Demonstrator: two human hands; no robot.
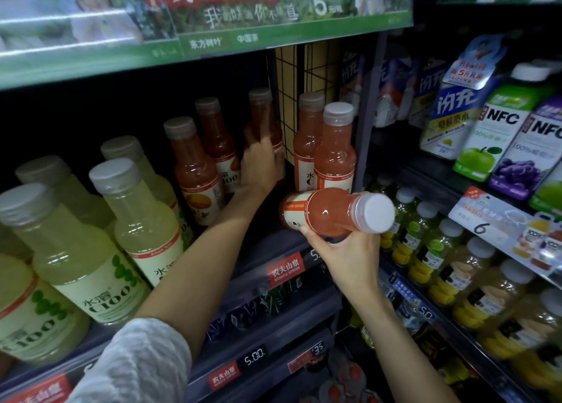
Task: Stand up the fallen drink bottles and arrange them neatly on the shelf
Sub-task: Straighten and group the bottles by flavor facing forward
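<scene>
The dark shelf [273,244] carries upright green bottles [143,220] beside orange bottles [334,147].

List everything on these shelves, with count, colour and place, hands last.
Red juice bottles: five upright, middle shelf by the wire divider.
Sideways red bottle: one, white cap, held in front of the shelf.
Pale green bottles: at least five, left.
Juice cartons: several, white, green, purple, upper right.
Yellow-green bottles: many, lower right.
Price tags: red and black, shelf edges.
Left hand: grips a rear red bottle.
Right hand: holds the sideways bottle.
</scene>
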